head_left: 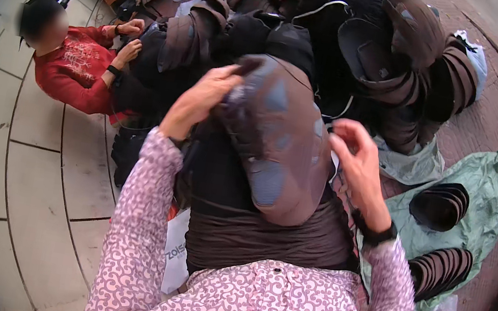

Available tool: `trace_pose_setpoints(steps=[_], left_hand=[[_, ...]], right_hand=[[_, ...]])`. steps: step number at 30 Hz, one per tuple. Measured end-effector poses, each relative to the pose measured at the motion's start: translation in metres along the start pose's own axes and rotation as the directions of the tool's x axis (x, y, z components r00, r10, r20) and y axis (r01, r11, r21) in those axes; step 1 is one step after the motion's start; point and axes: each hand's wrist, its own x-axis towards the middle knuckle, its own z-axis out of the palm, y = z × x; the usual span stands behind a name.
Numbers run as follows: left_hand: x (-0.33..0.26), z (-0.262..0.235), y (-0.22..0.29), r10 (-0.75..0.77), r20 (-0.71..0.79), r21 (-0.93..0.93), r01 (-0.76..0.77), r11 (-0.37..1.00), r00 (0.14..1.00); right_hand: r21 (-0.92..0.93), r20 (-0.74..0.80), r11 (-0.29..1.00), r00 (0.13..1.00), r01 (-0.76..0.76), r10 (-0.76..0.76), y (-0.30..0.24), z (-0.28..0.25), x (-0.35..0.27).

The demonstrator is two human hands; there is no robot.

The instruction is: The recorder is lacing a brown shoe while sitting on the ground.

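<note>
A person in a pink patterned shirt (263, 309) lifts a brown molded shell (278, 140) over a lap of dark fabric (250, 228), apparently raised so it can be looked over. The left hand (202, 98) pinches the shell's top edge; the right hand (357, 157) hovers just beside its right rim, fingers loosely spread, holding nothing. To the right, stacks of dark curved pieces (439, 240) lie sorted on a green sheet (487, 189). Beyond, a heap of similar shells (372, 51) rises, where a second person in a red top (75, 70) handles one on the pale paving (16, 169).
</note>
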Motion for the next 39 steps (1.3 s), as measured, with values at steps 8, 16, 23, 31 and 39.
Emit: trace_pose_setpoints(steps=[8,16,23,31,39], left_hand=[[-0.098,-0.026,-0.026,0.083,0.134,-0.683,0.031,0.729,0.987],[-0.131,-0.015,-0.024,0.048,0.099,-0.77,0.046,0.636,0.994],[-0.106,-0.029,-0.014,-0.187,0.136,-0.543,0.231,0.807,0.973],[-0.012,-0.002,-0.056,-0.014,0.209,-0.279,0.074,0.958,0.978],[-0.004,0.039,-0.022,-0.33,0.147,-0.403,0.361,0.841,0.933]], right_hand=[[-0.39,0.538,0.915,0.782,-0.1,0.315,-0.01,0.041,0.136],[-0.303,0.663,0.943,0.741,0.136,0.106,0.016,0.046,0.159],[0.429,0.328,0.832,0.919,-0.351,0.219,0.052,-0.092,0.165],[0.403,0.481,0.901,0.875,-0.16,-0.06,-0.02,-0.052,0.142],[-0.112,0.719,0.989,0.695,0.097,0.013,-0.04,0.025,0.206]])
